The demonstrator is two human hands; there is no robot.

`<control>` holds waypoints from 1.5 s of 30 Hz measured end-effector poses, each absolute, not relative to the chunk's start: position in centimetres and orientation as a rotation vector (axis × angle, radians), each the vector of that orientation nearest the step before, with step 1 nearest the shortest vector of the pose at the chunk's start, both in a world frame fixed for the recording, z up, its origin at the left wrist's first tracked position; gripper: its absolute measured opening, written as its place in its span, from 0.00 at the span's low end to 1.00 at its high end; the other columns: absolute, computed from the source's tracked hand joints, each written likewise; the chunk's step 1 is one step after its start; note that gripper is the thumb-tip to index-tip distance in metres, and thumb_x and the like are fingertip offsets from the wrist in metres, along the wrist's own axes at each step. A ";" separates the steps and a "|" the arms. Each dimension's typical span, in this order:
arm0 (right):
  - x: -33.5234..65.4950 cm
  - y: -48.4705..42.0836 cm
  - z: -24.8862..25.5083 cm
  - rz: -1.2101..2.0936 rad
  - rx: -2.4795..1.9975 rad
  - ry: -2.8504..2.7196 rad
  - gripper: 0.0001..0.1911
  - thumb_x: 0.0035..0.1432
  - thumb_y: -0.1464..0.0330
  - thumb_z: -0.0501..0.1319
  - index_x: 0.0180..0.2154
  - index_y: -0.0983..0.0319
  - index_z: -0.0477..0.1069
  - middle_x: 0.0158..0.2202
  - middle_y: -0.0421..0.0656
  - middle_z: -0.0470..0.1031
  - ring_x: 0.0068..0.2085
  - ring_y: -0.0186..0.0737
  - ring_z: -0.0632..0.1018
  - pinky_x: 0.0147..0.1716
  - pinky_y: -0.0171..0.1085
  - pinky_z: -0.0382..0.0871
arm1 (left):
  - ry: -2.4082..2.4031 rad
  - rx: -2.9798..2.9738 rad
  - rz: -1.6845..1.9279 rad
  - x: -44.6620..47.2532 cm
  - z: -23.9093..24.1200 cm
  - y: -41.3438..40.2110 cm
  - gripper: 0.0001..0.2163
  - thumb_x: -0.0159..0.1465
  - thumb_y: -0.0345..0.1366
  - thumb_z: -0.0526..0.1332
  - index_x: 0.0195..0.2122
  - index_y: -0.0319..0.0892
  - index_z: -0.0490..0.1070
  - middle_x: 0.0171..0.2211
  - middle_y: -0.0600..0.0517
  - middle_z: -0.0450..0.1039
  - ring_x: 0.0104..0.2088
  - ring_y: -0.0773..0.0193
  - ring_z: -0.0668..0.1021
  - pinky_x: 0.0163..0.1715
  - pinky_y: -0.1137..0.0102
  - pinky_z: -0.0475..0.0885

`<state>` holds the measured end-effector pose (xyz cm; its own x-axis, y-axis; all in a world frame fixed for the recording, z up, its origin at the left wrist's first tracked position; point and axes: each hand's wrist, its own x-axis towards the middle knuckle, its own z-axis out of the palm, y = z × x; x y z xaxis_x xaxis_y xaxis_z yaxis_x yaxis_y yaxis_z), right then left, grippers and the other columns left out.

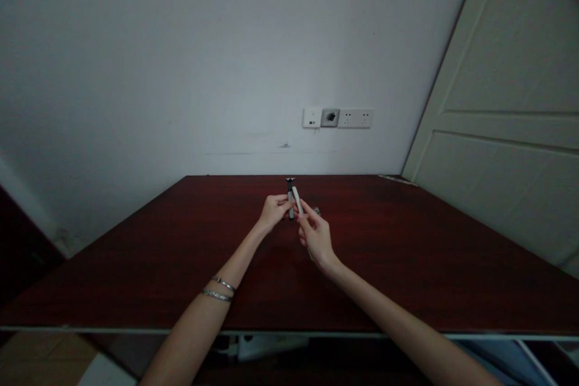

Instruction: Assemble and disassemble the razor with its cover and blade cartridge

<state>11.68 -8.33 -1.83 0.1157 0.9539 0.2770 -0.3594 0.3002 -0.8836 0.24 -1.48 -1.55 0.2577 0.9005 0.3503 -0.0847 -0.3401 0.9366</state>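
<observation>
Near the middle of the table, my left hand [272,212] pinches a slim upright razor [291,198] with a T-shaped head, dark neck and grey handle. My right hand [317,235] is closed around a white, round-ended stick [296,194], whose exact kind I cannot make out. The stick leans toward the razor, its upper end just beside the handle; whether they touch is unclear. Partly hidden behind my right fingers is a small patterned item [316,211].
The dark red wooden table [181,253] reaches back to a pale wall with a row of sockets [355,119]. A light panelled door [511,96] stands along the right side. Below the front edge, a shelf space holds a white object [271,347].
</observation>
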 end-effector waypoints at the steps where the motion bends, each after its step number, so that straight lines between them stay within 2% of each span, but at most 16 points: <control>1: 11.8 -8.4 -1.5 1.095 -0.734 -1.007 0.32 0.48 0.60 0.62 0.56 0.60 0.62 0.22 0.33 0.60 0.16 0.22 0.55 0.11 0.26 0.47 | 0.789 1.538 1.255 0.2 -1.6 -1.4 0.15 0.49 0.44 0.66 0.28 0.35 0.73 0.23 0.50 0.74 0.22 0.65 0.75 0.23 0.72 0.70; 5: 12.3 -8.2 0.5 1.019 -0.660 -0.938 0.34 0.48 0.62 0.62 0.57 0.60 0.60 0.22 0.32 0.60 0.16 0.22 0.55 0.12 0.26 0.48 | 0.773 1.528 1.178 0.4 -1.8 -1.6 0.15 0.49 0.44 0.66 0.27 0.34 0.72 0.22 0.49 0.73 0.21 0.64 0.76 0.24 0.70 0.71; 12: 12.2 -8.5 -1.6 1.115 -0.753 -1.037 0.33 0.48 0.60 0.62 0.56 0.61 0.62 0.22 0.33 0.60 0.16 0.22 0.55 0.11 0.26 0.47 | 0.798 1.624 1.239 0.3 -2.0 -1.4 0.14 0.50 0.44 0.66 0.27 0.35 0.73 0.22 0.50 0.74 0.22 0.65 0.75 0.25 0.71 0.71; 18: 13.0 -8.2 0.5 1.010 -0.668 -0.993 0.33 0.48 0.63 0.62 0.57 0.60 0.60 0.22 0.33 0.60 0.16 0.22 0.54 0.12 0.26 0.47 | 0.752 1.575 1.172 0.3 -2.2 -1.4 0.15 0.50 0.43 0.65 0.29 0.34 0.72 0.22 0.50 0.73 0.21 0.64 0.76 0.24 0.70 0.71; 23: 12.5 -8.9 -1.6 1.078 -0.760 -1.068 0.32 0.50 0.60 0.61 0.56 0.61 0.61 0.22 0.34 0.62 0.16 0.22 0.56 0.11 0.25 0.49 | 0.773 1.631 1.220 0.3 -2.1 -1.4 0.15 0.50 0.44 0.66 0.29 0.34 0.73 0.22 0.49 0.74 0.22 0.65 0.75 0.25 0.71 0.70; 29: 12.6 -8.5 0.1 1.045 -0.667 -1.006 0.34 0.49 0.62 0.62 0.57 0.61 0.60 0.20 0.32 0.60 0.16 0.23 0.57 0.12 0.26 0.48 | 0.752 1.631 1.167 0.4 -2.1 -1.4 0.15 0.50 0.44 0.65 0.27 0.34 0.72 0.22 0.49 0.73 0.22 0.64 0.76 0.24 0.70 0.70; 35: 12.2 -8.9 -1.6 1.100 -0.748 -1.056 0.33 0.49 0.60 0.61 0.57 0.61 0.61 0.22 0.34 0.62 0.16 0.22 0.55 0.11 0.25 0.48 | 0.789 1.677 1.200 0.3 -2.3 -1.1 0.15 0.49 0.44 0.65 0.27 0.34 0.74 0.21 0.49 0.74 0.22 0.64 0.75 0.25 0.71 0.70; 41: 12.3 -8.3 -0.4 1.041 -0.664 -1.015 0.34 0.48 0.61 0.62 0.57 0.61 0.60 0.21 0.33 0.61 0.17 0.23 0.56 0.12 0.26 0.50 | 0.758 1.648 1.156 0.2 -2.6 -0.8 0.16 0.50 0.44 0.65 0.28 0.33 0.73 0.22 0.48 0.74 0.22 0.64 0.75 0.25 0.70 0.70; 45: 12.1 -8.7 -2.5 1.090 -0.762 -1.093 0.32 0.48 0.59 0.62 0.55 0.61 0.63 0.22 0.34 0.61 0.16 0.22 0.55 0.11 0.26 0.48 | 0.830 1.720 1.214 0.2 -2.8 -0.4 0.13 0.50 0.42 0.65 0.24 0.34 0.73 0.21 0.49 0.74 0.22 0.66 0.74 0.23 0.73 0.68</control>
